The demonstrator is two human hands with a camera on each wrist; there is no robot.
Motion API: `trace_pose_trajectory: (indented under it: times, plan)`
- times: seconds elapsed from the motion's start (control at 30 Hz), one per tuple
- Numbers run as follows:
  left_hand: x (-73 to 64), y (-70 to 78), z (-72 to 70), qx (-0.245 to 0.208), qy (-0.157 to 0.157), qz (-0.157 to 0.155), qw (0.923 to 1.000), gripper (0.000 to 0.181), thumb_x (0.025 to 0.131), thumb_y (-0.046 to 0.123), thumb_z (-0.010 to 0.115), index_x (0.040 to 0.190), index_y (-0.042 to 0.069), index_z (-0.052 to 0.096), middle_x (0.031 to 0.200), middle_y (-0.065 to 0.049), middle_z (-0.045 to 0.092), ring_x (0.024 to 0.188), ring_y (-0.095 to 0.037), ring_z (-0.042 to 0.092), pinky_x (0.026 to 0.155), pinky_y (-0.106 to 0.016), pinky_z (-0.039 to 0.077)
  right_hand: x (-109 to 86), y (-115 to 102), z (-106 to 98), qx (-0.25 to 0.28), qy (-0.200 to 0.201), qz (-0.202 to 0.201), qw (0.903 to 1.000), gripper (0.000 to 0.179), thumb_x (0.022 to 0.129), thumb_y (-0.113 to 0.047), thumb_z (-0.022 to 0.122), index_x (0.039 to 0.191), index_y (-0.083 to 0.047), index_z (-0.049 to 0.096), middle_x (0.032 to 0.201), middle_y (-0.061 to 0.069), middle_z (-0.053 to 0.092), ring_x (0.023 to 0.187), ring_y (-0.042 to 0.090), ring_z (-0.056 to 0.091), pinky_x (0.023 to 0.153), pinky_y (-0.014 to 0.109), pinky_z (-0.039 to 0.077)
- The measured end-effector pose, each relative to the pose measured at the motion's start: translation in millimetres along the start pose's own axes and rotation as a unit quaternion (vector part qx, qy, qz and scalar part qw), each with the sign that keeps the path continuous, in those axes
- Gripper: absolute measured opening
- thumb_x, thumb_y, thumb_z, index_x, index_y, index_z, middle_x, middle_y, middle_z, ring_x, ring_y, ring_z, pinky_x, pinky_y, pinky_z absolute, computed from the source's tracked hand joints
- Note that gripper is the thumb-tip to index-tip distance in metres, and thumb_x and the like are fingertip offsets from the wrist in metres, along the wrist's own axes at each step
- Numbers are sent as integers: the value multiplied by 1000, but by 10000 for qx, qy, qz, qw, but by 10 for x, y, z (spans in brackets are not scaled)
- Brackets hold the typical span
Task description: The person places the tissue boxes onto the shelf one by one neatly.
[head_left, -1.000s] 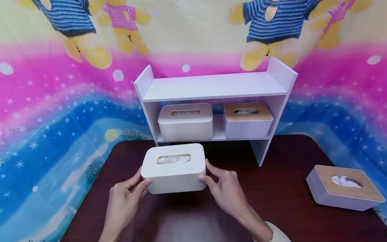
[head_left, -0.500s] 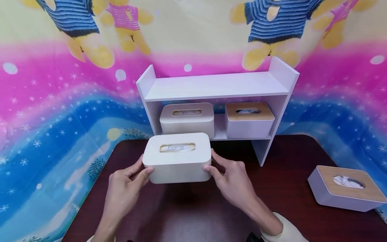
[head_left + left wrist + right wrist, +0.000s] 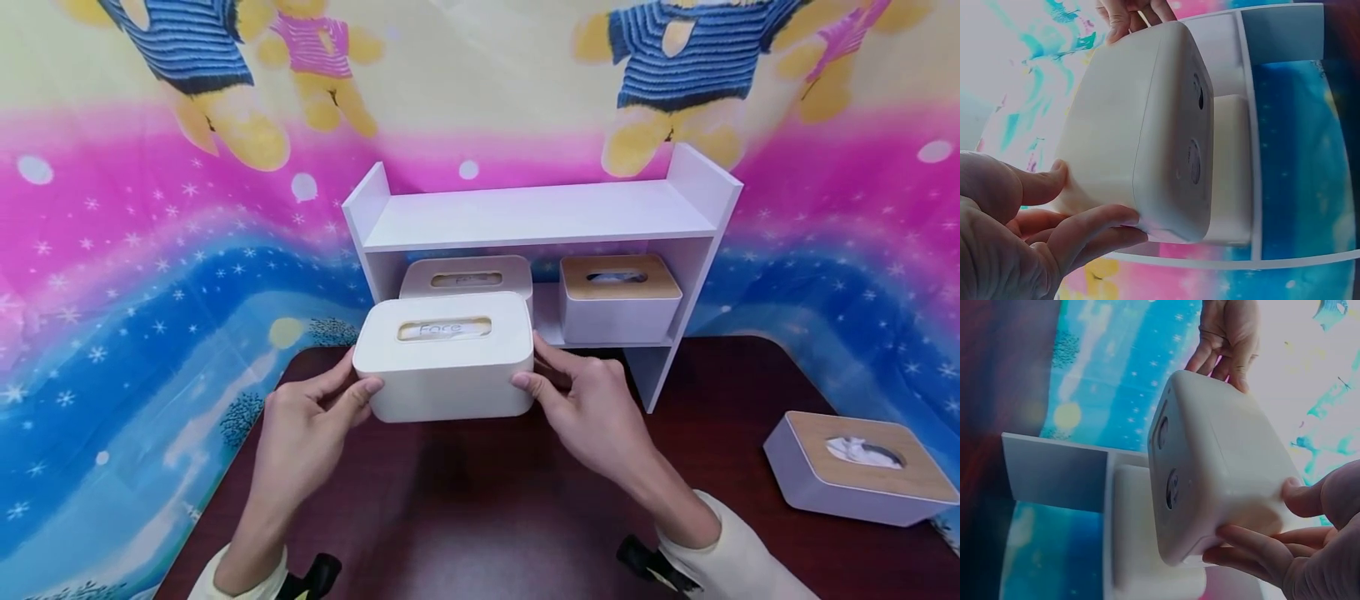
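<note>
Both hands hold a cream tissue box (image 3: pixel 450 385) raised in front of the shelf unit (image 3: pixel 540 218). A paper marked "Face" shows in the slot of its lid. My left hand (image 3: pixel 303 433) pinches its left end, thumb on the front face and fingers behind the corner. At the right end, my right hand (image 3: pixel 596 417) grips it the same way. A similar cream tissue box (image 3: pixel 416 282) stands on the lower shelf, partly hidden by the held one. In the wrist views, the held box's underside (image 3: pixel 1194 134) shows two openings.
To the right on the lower shelf sits a white tissue box with a wooden lid (image 3: pixel 618 317). Another wooden-lidded tissue box (image 3: pixel 858 471) lies on the dark table (image 3: pixel 480 533) at the right edge. A printed cloth (image 3: pixel 112 275) hangs behind.
The held cream tissue box has risen and moved toward the shelf, and it overlaps the shelved cream box more in the head view. Both hands moved with it, keeping their grip.
</note>
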State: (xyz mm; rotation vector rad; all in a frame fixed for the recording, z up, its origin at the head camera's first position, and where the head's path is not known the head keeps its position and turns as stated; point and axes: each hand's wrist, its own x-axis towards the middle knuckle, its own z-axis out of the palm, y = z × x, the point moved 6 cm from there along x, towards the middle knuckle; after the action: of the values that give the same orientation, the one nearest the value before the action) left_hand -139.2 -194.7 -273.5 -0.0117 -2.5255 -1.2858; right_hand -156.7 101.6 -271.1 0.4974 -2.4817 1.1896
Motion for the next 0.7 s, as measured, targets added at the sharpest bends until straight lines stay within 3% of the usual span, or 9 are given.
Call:
trace_pose_trajectory:
  times: [0.07, 0.13, 0.2, 0.27, 0.33, 0.53, 0.7]
  plan:
    - [36, 46, -16, 17, -14, 18, 10000, 58, 99, 36, 77, 153, 27, 57, 104, -21, 78, 89, -21, 83, 60, -20, 57, 36, -19, -41, -28, -10, 35, 10000, 59, 99, -28, 79, 151, -7, 59, 142, 16, 67, 114, 26, 78, 88, 43, 66]
    - [65, 91, -37, 8, -48, 24, 10000, 58, 100, 36, 76, 153, 28, 56, 103, -21, 77, 92, -23, 83, 63, -18, 58, 67, -41, -80, -28, -17, 59, 10000, 59, 100, -28, 79, 151, -7, 59, 142, 16, 68, 117, 27, 76, 89, 45, 66]
    - [92, 143, -63, -32, -76, 80, 9999, 58, 100, 36, 75, 154, 28, 55, 123, -20, 77, 100, -25, 82, 71, -18, 61, 96, -70, -123, -38, -23, 88, 10000, 59, 100, -30, 78, 151, -9, 58, 142, 15, 68, 118, 27, 75, 89, 44, 66]
    - [112, 198, -89, -125, -113, 160, 9997, 58, 101, 35, 75, 155, 28, 54, 144, -17, 70, 110, -28, 80, 78, -21, 62, 123, -106, -172, -51, -32, 115, 9999, 60, 100, -33, 78, 152, -11, 58, 141, 14, 69, 119, 26, 75, 84, 39, 66]
    - [130, 254, -117, -183, -130, 240, 9995, 58, 101, 35, 75, 155, 29, 54, 155, -13, 62, 115, -29, 78, 81, -23, 62, 158, -143, -217, -93, -68, 147, 9998, 61, 100, -34, 78, 153, -12, 57, 142, 13, 68, 120, 26, 74, 81, 36, 65]
    - [197, 399, -217, -193, -52, 504, 9985, 57, 100, 36, 76, 153, 31, 56, 150, -13, 67, 113, -29, 79, 78, -20, 61, 274, -268, -356, -161, -125, 112, 9997, 61, 100, -33, 77, 155, -15, 56, 146, 13, 67, 122, 29, 74, 94, 48, 63]
    - [268, 524, -310, -253, 35, 791, 9965, 55, 101, 37, 76, 152, 30, 57, 147, -11, 69, 113, -26, 79, 76, -17, 61, 370, -395, -467, -170, -118, -9, 9998, 61, 101, -33, 77, 155, -16, 56, 145, 13, 69, 120, 30, 76, 93, 46, 63]
